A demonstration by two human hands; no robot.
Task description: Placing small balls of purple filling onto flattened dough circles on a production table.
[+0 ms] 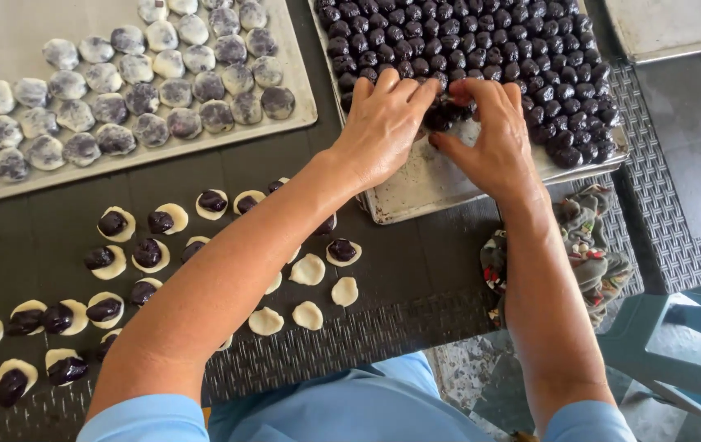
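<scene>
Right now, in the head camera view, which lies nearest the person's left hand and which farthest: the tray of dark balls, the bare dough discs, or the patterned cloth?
1. Tray of dark balls: the left hand rests over it, fingers among the balls.
2. Bare dough discs: below the hand, on the dark mat.
3. Patterned cloth: farthest, off to the right beyond the right hand.

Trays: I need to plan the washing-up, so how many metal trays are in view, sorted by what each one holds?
Tray of pale wrapped balls: 1
Tray of dark balls: 1
Tray showing only bare metal, partly in view: 1
Total: 3
</scene>
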